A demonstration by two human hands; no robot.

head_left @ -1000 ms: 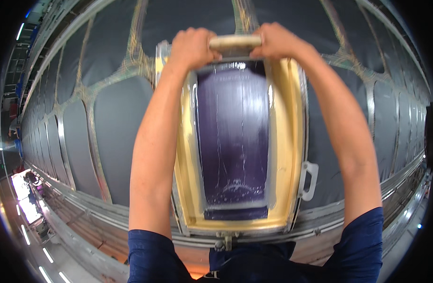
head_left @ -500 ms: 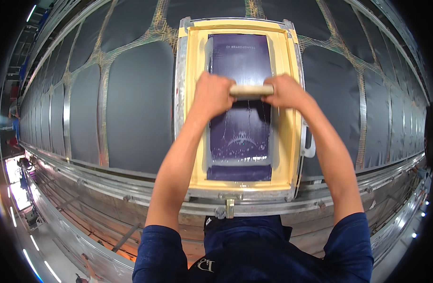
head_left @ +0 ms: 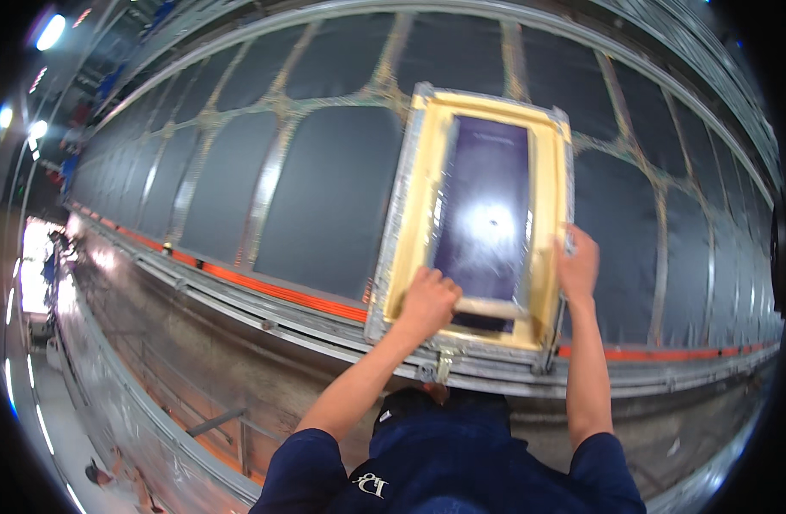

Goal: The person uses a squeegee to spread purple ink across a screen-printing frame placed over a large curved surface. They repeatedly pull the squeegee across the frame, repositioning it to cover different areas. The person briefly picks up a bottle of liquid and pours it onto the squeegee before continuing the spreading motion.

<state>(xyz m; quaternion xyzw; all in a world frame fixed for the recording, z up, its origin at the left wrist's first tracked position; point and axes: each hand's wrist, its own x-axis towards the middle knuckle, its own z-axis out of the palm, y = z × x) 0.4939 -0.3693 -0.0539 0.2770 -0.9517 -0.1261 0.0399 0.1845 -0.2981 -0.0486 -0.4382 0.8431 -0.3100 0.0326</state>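
Note:
A screen-printing frame (head_left: 502, 107) with yellow-taped inner borders lies over the long table of dark panels. Its purple mesh window (head_left: 487, 163) shines with reflected light. My left hand (head_left: 432, 301) is closed around the left end of a pale squeegee (head_left: 496, 307), which lies across the near end of the window. Over at the frame's right edge, my right hand (head_left: 578, 261) has its fingers curled onto the side, where they hide the handle. Both hands are slightly blurred.
Dark fabric-like panels (head_left: 333, 188) lie in rows on both sides of the frame. A metal rail (head_left: 324, 338) with an orange strip (head_left: 282, 287) runs along the table's near edge. Another person (head_left: 110, 475) is far off at the lower left.
The squeegee has come toward me, from mid-window to the near end. My right hand has left it for the frame's right side. The whole view has shifted and tilted.

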